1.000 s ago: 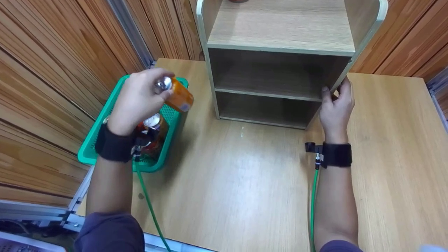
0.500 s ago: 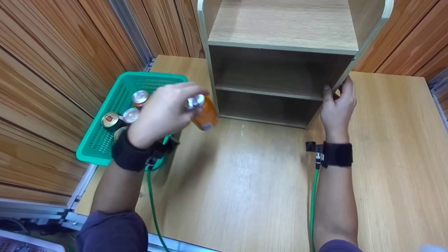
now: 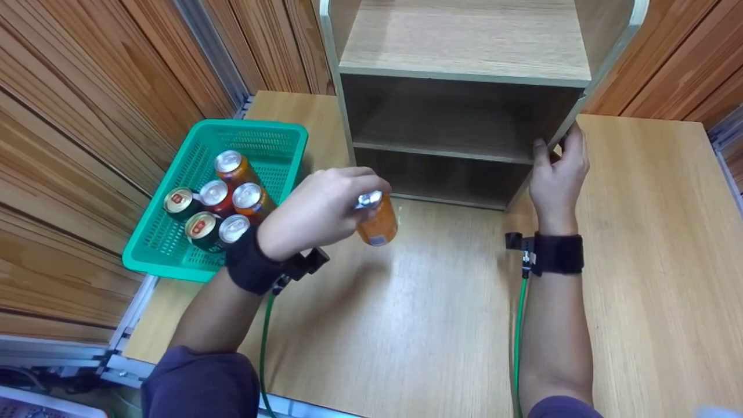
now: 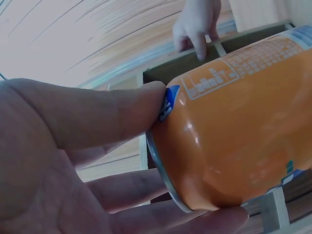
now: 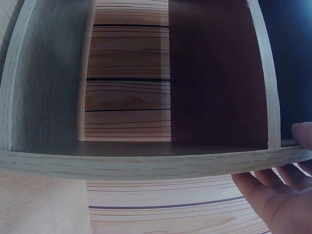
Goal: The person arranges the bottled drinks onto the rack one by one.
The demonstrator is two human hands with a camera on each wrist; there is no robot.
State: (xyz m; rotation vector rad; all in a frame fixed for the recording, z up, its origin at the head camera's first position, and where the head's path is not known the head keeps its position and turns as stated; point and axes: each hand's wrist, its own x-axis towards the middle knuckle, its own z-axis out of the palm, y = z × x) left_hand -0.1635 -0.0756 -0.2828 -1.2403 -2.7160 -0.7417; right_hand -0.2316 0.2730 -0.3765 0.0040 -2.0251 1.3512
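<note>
One wooden table [image 3: 418, 325], wood-panelled walls [image 3: 75, 104], green basket [image 3: 174, 255], shelf unit [image 3: 464, 52]

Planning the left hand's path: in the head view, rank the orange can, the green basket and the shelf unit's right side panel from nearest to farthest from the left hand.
1. Orange can: held in the left hand itself, over the table.
2. Green basket: just to the hand's left, holding more cans.
3. Right side panel: far across, gripped by the right hand.

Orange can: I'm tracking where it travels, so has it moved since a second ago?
Yes. The left hand has carried the orange can rightward, off the green basket, to the front of the wooden shelf.
</note>
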